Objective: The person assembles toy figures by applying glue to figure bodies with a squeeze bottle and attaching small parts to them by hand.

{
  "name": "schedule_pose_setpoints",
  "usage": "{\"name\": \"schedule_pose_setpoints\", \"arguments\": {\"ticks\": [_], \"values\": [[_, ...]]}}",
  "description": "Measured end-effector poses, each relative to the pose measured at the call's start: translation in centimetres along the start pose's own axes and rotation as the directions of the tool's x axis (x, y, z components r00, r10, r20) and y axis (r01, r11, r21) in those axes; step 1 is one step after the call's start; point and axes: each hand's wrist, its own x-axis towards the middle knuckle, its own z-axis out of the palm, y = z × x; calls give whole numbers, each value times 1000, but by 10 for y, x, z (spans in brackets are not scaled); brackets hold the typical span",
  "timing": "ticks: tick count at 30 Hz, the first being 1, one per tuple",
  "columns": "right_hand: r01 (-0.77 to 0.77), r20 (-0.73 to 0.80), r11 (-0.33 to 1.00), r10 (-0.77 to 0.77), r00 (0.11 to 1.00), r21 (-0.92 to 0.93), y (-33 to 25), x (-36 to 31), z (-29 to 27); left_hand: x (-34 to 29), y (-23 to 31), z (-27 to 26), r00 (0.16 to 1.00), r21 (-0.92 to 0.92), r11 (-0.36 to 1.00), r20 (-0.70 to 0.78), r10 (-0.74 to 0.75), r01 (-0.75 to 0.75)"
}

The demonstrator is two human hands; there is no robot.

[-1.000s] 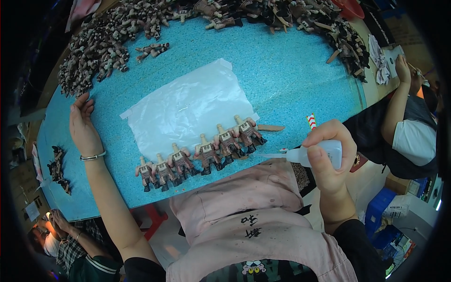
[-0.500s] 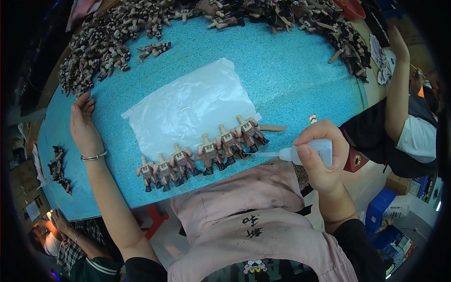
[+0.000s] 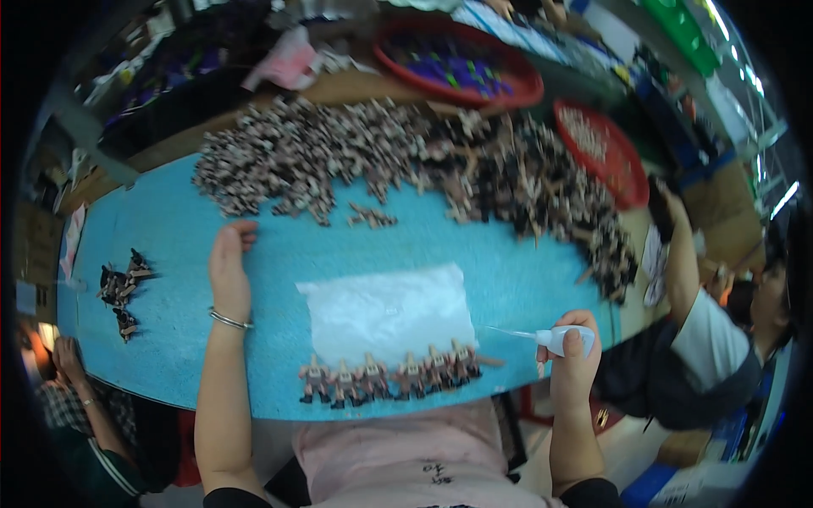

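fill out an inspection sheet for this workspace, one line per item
surface: blue table, white sheet lying on it
job's things: six figures in a row at the sheet's near edge; white bottle, nozzle pointing left
clutter: large heap of parts along the far side; dark parts at the left
hands: left hand empty, near the heap; right hand gripping the bottle
cables: nothing seen
surroundings: red basket and red tray beyond the heap; person at right, another person at left

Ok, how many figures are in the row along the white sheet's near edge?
6, left to right along the sheet: leftmost figure, second figure, third figure, then past a slightly wider gap the fourth figure, fifth figure and rightmost figure. None looks hidden.
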Motion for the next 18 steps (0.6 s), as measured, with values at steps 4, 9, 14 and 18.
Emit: {"name": "schedule_pose_setpoints", "arguments": {"ticks": [4,9,14,18], "values": [[78,61,994,-73,995,-80,-20,57,30,-7,12,2,1000,-31,1000,-6,-5,5],[277,330,942,-206,921,-187,-46,146,126,-7,15,6,998,53,997,-24,66,-65],[537,423,806,-409,809,-249,-4,270,229,2,27,14,996,116,989,16,87,-88],[616,420,620,-453,787,-486,15,319,273,3,30,15,995,99,990,27,96,-98]]}}
